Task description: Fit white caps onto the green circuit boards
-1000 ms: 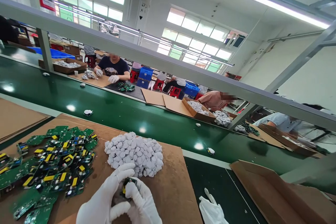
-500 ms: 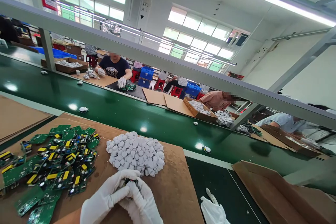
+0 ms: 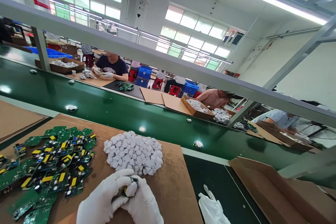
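Both hands wear white gloves and meet at the lower middle. My left hand (image 3: 106,196) and my right hand (image 3: 144,201) are closed around one small circuit board (image 3: 133,180), with a white round piece (image 3: 131,189) against it. The fingers hide most of the board. Just beyond them lies a heap of white round pieces (image 3: 133,152) on brown cardboard (image 3: 173,182). To the left is a spread of green circuit boards (image 3: 59,161) with yellow and blue parts.
Behind the cardboard runs a green conveyor belt (image 3: 112,112) with small white-topped items on it. An open cardboard box (image 3: 283,196) and a white glove (image 3: 212,206) lie at right. People sit across the belt, below a metal beam.
My fingers have shifted, showing more of the board and the white piece. Items on the belt have moved left. Across the belt, a person's gloved hands have come together.
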The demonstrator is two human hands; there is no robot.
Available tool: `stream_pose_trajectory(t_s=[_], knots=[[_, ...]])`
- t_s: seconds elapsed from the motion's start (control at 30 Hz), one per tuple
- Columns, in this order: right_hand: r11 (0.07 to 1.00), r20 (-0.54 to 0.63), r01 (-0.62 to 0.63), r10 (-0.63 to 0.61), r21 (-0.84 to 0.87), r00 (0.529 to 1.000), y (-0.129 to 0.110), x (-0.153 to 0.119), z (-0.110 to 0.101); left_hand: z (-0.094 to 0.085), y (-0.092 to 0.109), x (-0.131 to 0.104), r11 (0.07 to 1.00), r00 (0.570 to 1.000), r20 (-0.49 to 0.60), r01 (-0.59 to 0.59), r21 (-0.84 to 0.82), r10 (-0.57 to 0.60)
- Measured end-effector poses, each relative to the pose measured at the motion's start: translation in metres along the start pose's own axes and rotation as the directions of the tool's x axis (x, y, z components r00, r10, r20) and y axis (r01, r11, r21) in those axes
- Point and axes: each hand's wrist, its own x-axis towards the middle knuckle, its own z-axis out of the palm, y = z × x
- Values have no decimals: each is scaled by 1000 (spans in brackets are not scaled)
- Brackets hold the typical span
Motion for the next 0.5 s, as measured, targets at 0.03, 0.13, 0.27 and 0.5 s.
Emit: stream_pose_trajectory(t_s=[0.03,0.13,0.27,0.5], knots=[[1000,0,-10,10,-7,1000,2,-1,2,2,-1,0,1000,1000,6,-2,6,2],[980,19,-59,57,191,998,8,-3,7,7,-4,-1,999,999,37,39,5,-39],[857,95,-144,111,495,989,12,-6,11,4,1,1,990,998,67,-6,138,-3],[659,167,-225,152,717,974,15,-2,11,3,1,3,933,989,47,-146,330,139]])
